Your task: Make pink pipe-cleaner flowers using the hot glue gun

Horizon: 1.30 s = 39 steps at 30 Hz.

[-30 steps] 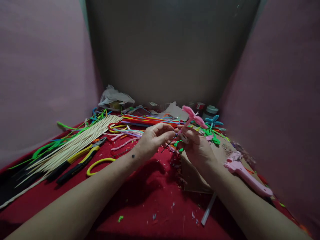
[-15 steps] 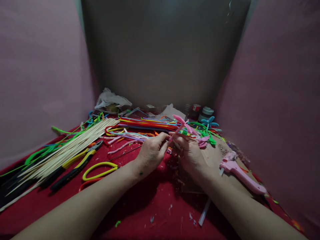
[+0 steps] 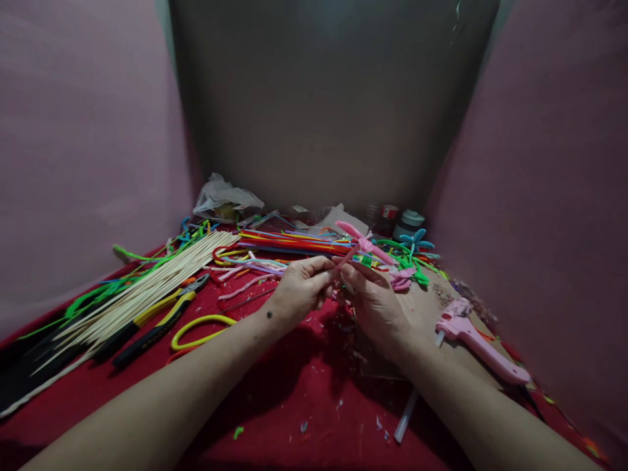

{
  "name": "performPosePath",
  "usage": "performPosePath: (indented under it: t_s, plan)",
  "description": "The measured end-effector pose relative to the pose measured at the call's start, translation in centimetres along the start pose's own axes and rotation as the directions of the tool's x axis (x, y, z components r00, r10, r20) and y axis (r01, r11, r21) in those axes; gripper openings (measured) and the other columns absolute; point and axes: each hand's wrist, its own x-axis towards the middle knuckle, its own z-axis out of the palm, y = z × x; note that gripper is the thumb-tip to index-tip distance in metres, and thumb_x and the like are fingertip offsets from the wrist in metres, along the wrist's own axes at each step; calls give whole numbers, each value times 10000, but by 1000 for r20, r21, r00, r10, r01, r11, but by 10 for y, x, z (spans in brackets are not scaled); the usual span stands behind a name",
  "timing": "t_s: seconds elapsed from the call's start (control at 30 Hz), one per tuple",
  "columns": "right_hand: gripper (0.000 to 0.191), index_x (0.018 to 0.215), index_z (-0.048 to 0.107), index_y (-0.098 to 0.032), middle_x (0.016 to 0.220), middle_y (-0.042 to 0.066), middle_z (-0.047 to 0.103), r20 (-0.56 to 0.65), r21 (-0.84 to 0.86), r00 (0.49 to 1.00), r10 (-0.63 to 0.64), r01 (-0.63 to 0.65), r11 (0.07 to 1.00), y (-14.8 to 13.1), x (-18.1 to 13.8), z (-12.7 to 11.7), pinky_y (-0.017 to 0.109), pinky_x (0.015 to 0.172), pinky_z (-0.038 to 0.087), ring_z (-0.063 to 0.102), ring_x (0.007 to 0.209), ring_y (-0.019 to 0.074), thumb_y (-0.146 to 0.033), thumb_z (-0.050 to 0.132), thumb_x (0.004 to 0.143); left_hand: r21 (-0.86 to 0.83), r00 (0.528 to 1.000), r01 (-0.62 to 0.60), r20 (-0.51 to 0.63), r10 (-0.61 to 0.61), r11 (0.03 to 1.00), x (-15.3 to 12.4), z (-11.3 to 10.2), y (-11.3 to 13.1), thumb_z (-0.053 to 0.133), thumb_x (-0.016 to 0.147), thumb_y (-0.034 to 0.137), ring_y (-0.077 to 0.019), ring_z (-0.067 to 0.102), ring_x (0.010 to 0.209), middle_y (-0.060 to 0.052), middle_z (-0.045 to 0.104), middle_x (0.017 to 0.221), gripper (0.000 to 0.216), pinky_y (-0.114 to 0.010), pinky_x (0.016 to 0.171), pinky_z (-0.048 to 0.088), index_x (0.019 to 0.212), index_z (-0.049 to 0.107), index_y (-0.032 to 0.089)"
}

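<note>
A red cloth [image 3: 304,386] covers the work surface, walled by pink panels [image 3: 83,144] at the sides and a grey board [image 3: 333,98] at the back. Across the left lies a long bundle of skewers [image 3: 137,294], with green pipe cleaners [image 3: 93,291] beside it. Behind the hands spreads a pile of mixed pipe cleaners [image 3: 289,243]. Pliers [image 3: 161,317] with yellow-black handles lie just under the skewers, and a yellow loop [image 3: 201,329] lies next to them. On the right a pink glue gun [image 3: 478,340] rests on a piece of cardboard [image 3: 432,301]. A crumpled bag [image 3: 223,196] sits at the back left; two small jars [image 3: 400,221] stand at the back right, with a blue flower [image 3: 415,240] in front of them.

The left hand [image 3: 301,291] and right hand [image 3: 375,304] meet at the centre, above the cloth. Both pinch the stem of a pink flower [image 3: 363,242], whose petals stick up and away just beyond the fingertips. The left fingers close on the stem's lower part; the right thumb and fingers grip it just beside them, the two hands touching.
</note>
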Motion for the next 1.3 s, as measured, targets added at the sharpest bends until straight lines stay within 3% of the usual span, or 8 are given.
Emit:
performPosePath:
  t_s: [0.37, 0.6, 0.73, 0.83, 0.9, 1.0, 1.1, 1.3]
  plan:
    - [133, 738, 658, -189, 624, -26, 566, 74, -37, 997, -23, 26, 999, 5, 4, -5, 239, 492, 343, 429, 512, 88, -322, 659, 739, -317, 979, 188, 140, -150, 930, -1, -2, 4, 640, 727, 263, 9, 278, 342, 54, 471, 479, 182, -122, 349, 146, 683, 538, 119]
    - [199, 814, 702, -196, 652, -7, 622, 70, 41, 997, 42, -45, 998, 4, 7, -5, 251, 507, 372, 486, 534, 107, -310, 730, 653, -438, 893, 370, 411, -184, 819, 3, -12, -2, 593, 761, 200, 12, 168, 324, 72, 428, 494, 83, -125, 341, 154, 798, 556, 136]
    - [121, 725, 708, -199, 648, -2, 638, 9, 79, 1000, 16, -17, 997, 2, 5, -4, 256, 502, 375, 497, 539, 112, -264, 739, 628, -263, 951, 221, 273, -147, 939, 2, -6, 0, 560, 797, 301, -11, 269, 333, 57, 455, 510, 163, -148, 351, 185, 779, 563, 139]
    - [105, 706, 701, -201, 692, 4, 658, -42, 97, 999, 17, -13, 995, 3, 3, -2, 260, 507, 379, 514, 560, 119, -251, 739, 622, 114, 997, -29, 70, 21, 993, -2, 0, -2, 515, 811, 271, -48, 366, 393, 35, 485, 530, 180, -181, 409, 267, 677, 533, 152]
    - [104, 722, 698, -206, 711, 6, 663, -50, 84, 999, 3, 2, 996, 4, 2, -1, 267, 523, 386, 526, 583, 130, -256, 732, 637, 412, 973, -214, 12, 230, 886, -4, 0, -8, 492, 815, 233, -73, 409, 465, 21, 499, 564, 164, -200, 486, 310, 673, 538, 165]
    - [100, 722, 695, -215, 679, -1, 648, -57, 35, 998, -6, 8, 999, 5, 0, 0, 277, 535, 379, 510, 565, 133, -278, 727, 653, 668, 897, -386, 112, 428, 636, -4, -3, -18, 447, 835, 194, -112, 477, 588, -13, 554, 660, 144, -221, 584, 337, 780, 580, 183]
    - [107, 750, 702, -220, 653, -11, 629, -48, -21, 999, -14, 13, 1000, 4, -1, 0, 276, 529, 361, 462, 521, 115, -294, 715, 674, 709, 892, -385, 122, 435, 591, -3, -6, -20, 417, 853, 181, -109, 478, 576, -11, 565, 667, 176, -215, 577, 331, 861, 592, 189]
    - [129, 837, 698, -215, 705, -10, 634, 55, -68, 998, -19, 23, 997, 2, -1, -3, 256, 529, 364, 463, 546, 102, -275, 670, 727, 516, 955, -250, -10, 297, 819, -2, -4, -6, 455, 841, 219, -76, 434, 505, 35, 502, 558, 185, -185, 515, 325, 713, 575, 159]
